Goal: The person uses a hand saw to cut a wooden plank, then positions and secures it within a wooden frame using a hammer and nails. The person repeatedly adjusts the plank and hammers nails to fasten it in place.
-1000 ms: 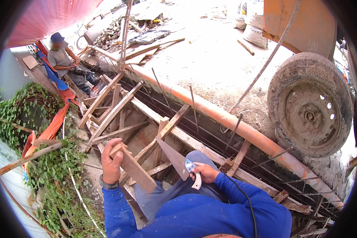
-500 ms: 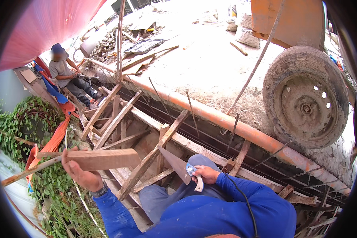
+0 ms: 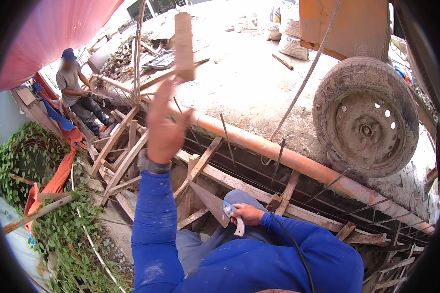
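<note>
My left hand (image 3: 166, 124) is raised in front of me, blurred, fingers stretched out and thumb apart. A short wooden block (image 3: 184, 46) stands upright against the bright ground just past its fingertips; whether they still touch it I cannot tell. A dark band circles that wrist. My right hand (image 3: 247, 215) is closed round the pale handle of a handsaw (image 3: 211, 202), near my bent knee. Its blade points up and left, toward the timber framing (image 3: 200, 166). Blue sleeves cover both my arms.
An orange pipe (image 3: 259, 139) runs along the trench edge, with thin rebar sticking up beside it. A muddy wheel (image 3: 366, 117) stands at right; sacks (image 3: 292, 46) lie behind. Another person (image 3: 76, 85) works at far left. Vines (image 3: 29, 161) grow on the left.
My left hand has swung up and right from the lower left, its fingers now extended, and the wooden block is far higher. The right hand still grips the saw. The view has shifted slightly.
</note>
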Demonstrator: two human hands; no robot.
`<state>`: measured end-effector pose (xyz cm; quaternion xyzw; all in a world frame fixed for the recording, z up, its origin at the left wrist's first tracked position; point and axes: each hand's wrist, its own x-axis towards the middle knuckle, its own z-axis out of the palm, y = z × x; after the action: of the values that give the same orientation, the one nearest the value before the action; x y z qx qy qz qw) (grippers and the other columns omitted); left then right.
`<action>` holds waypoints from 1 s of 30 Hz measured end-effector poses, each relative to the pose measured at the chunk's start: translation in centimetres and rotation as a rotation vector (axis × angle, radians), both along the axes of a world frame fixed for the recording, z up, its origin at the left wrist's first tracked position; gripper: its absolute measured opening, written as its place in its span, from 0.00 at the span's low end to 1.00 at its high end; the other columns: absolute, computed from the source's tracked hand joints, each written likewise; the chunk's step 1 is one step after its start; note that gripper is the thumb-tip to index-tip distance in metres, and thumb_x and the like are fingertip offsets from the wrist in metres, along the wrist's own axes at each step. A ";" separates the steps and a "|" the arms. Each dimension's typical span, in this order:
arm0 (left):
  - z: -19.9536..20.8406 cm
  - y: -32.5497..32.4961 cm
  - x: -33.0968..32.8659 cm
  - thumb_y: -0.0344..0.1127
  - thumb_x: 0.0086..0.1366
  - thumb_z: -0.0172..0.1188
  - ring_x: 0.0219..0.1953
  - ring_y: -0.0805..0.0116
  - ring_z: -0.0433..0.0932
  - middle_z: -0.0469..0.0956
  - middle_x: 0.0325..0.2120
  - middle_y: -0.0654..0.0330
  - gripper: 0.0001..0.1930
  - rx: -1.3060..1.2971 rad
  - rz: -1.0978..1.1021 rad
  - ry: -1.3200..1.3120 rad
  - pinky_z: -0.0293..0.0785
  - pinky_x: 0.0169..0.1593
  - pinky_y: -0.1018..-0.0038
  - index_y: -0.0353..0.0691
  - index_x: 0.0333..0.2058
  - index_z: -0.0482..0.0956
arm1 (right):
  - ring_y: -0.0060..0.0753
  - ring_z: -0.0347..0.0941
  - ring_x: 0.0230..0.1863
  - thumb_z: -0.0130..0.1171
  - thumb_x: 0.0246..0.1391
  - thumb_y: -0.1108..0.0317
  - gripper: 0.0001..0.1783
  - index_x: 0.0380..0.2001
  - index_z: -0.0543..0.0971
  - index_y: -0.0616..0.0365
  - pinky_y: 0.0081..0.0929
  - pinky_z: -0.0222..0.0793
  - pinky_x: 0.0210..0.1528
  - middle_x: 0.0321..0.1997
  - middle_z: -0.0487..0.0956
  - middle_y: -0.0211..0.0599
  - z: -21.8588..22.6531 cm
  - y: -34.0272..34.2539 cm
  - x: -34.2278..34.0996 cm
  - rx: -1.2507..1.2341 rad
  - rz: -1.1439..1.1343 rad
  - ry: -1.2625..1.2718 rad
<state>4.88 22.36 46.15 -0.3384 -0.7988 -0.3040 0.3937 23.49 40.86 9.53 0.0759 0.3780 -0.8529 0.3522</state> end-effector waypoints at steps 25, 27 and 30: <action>-35.5 -22.2 18.1 0.50 0.79 0.56 0.54 0.62 0.83 0.82 0.55 0.52 0.25 0.413 -0.040 -1.833 0.80 0.57 0.64 0.38 0.64 0.75 | 0.25 0.78 0.35 0.59 0.61 0.70 0.13 0.49 0.76 0.62 0.26 0.75 0.43 0.38 0.82 0.37 5.0 -1.8 0.1 0.230 0.085 0.290; -35.7 -19.6 18.7 0.52 0.80 0.53 0.52 0.61 0.83 0.81 0.56 0.54 0.28 0.773 -0.252 -1.774 0.81 0.56 0.63 0.37 0.67 0.70 | 0.24 0.78 0.36 0.59 0.61 0.70 0.15 0.50 0.76 0.62 0.26 0.75 0.43 0.38 0.82 0.36 5.4 -3.0 -0.5 0.226 0.079 0.335; -35.8 -17.2 18.3 0.48 0.80 0.53 0.53 0.64 0.82 0.82 0.51 0.55 0.23 1.163 -0.485 -1.706 0.79 0.57 0.63 0.38 0.63 0.73 | 0.24 0.77 0.36 0.59 0.62 0.70 0.15 0.51 0.76 0.62 0.26 0.75 0.44 0.38 0.82 0.35 6.0 -5.6 -1.4 0.218 0.116 0.388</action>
<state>23.15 5.12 10.31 0.0768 -0.4537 -0.8467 -0.2672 22.08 35.25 15.51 -0.0738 0.5321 -0.7839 0.3112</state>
